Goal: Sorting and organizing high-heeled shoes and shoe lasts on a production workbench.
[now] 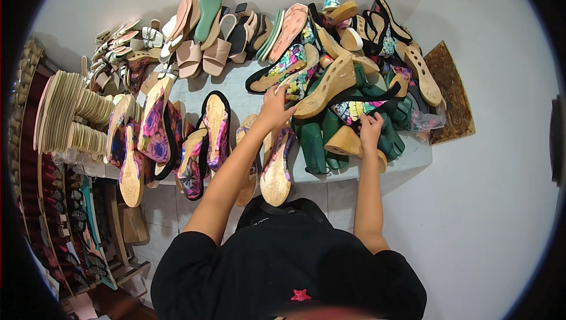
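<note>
My left hand point(275, 109) reaches to the near end of a multicoloured fabric-covered wedge sole point(302, 81). Its fingers are curved but apart, with the thumb beside the toe of a bare wooden wedge sole point(325, 88). Fingers closed, my right hand point(370, 129) grips the lower edge of a multicoloured wedge sole with black edging point(357, 109). Below that piece lie green shoe lasts point(311, 146) and a wooden wedge point(344, 142). How far my left fingertips wrap around the wedge is hidden.
Purple floral wedge soles point(155, 120) line the table's left front, some overhanging its edge point(345, 172). Stacked pale insoles point(58, 110) stand at far left. Finished sandals point(188, 57) crowd the back. A brown board point(449, 93) leans at right, near a clear plastic bag point(428, 120).
</note>
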A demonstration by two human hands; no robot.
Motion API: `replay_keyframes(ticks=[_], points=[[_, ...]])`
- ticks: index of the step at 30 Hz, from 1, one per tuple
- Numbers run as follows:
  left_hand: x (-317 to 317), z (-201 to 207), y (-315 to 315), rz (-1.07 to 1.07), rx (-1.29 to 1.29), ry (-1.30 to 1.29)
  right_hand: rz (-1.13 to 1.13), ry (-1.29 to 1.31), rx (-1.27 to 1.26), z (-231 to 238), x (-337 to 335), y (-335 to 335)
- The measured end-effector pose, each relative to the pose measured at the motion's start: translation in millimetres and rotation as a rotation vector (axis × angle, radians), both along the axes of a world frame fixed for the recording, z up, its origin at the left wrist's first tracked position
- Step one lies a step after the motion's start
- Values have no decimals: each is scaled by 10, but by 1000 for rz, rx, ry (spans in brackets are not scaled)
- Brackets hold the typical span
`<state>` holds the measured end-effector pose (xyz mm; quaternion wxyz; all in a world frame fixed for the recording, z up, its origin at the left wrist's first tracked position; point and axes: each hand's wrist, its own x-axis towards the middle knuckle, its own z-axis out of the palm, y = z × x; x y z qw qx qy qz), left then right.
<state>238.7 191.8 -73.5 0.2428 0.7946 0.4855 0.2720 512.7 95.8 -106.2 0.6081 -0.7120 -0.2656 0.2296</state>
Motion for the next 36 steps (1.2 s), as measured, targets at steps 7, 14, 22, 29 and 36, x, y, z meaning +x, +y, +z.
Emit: replay_keyframes(ticks=[7,14,22,29,36], points=[[487,171,151,103,-157,276,23,73,-211,164,-197,264],[836,-120,99,-167,48,240,-12,168,-130,212,-279,304],[733,-149,62,-371,-37,18,-32,137,49,90,-263,227],[619,-119,63,-341,-22,53,21,-74,109,371,-82,376],[490,-54,49,-233,5,14,171,-106,-125,246,461,531]])
